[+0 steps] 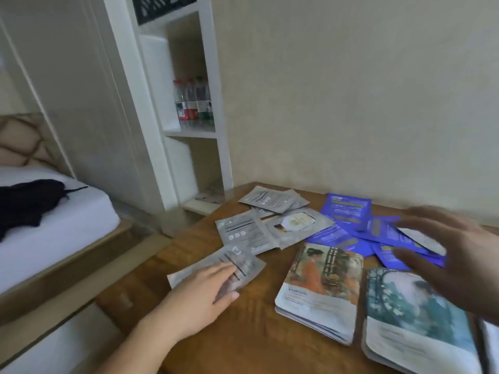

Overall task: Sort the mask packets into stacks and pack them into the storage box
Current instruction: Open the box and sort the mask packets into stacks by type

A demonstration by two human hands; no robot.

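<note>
The left hand (213, 290) rests with fingers lying flat on a crinkly grey foil mask packet (229, 268) near the brown wooden worktop's (243, 333) left edge. The right hand (453, 255), blurred, hovers spread and empty over glossy blue packets (348, 211). Sorting seems underway: two neat illustrated stacks (318, 290) lie nearest; grey ones need gathering next. No storage box shows.

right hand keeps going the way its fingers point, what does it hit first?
Probably the scattered blue packets: the right hand hovers open, blurred, fingers pointing left over them. Its height above them is unclear.
</note>
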